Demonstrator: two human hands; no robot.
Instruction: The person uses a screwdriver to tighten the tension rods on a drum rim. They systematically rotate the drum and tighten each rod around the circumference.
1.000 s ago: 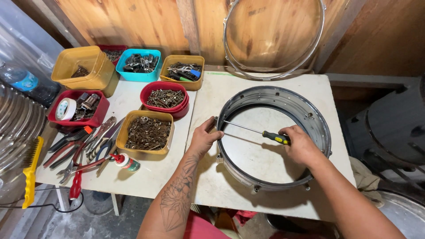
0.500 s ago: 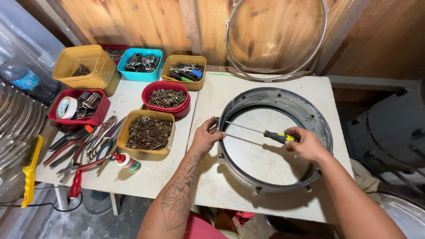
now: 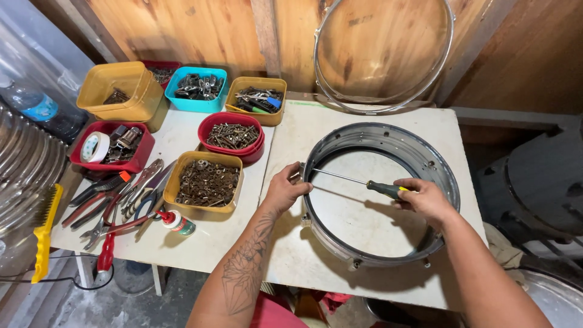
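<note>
Drum shell: grey metal ring [image 3: 437,176] lying flat on the white table [image 3: 285,267], right of the tubs, its open middle showing the tabletop.
Left hand: left hand [image 3: 285,189] curled over the ring's left rim, grip closed on the rim where the screwdriver tip meets it.
Right hand: right hand [image 3: 425,197] inside the ring on its right side, grip closed on the screwdriver handle.
Screwdriver: screwdriver [image 3: 358,181] with a thin steel shaft and black-and-yellow handle, lying almost level across the ring, tip at the left inner wall (whether it sits in a screw cannot be told).
Hoop: thin metal hoop [image 3: 446,67] leaning upright against the wooden wall behind the ring.
Tubs: yellow tub of rusty washers and nuts [image 3: 206,182] just left of the left hand; red bowl of screws [image 3: 231,135] behind it; more tubs of hardware along the wall.
Pliers: red-handled pliers [image 3: 115,209] and other hand tools spread at the table's left edge, a small glue bottle [image 3: 177,222] beside them.
Brush: yellow wire brush [image 3: 44,234] at the far left, off the table.
</note>
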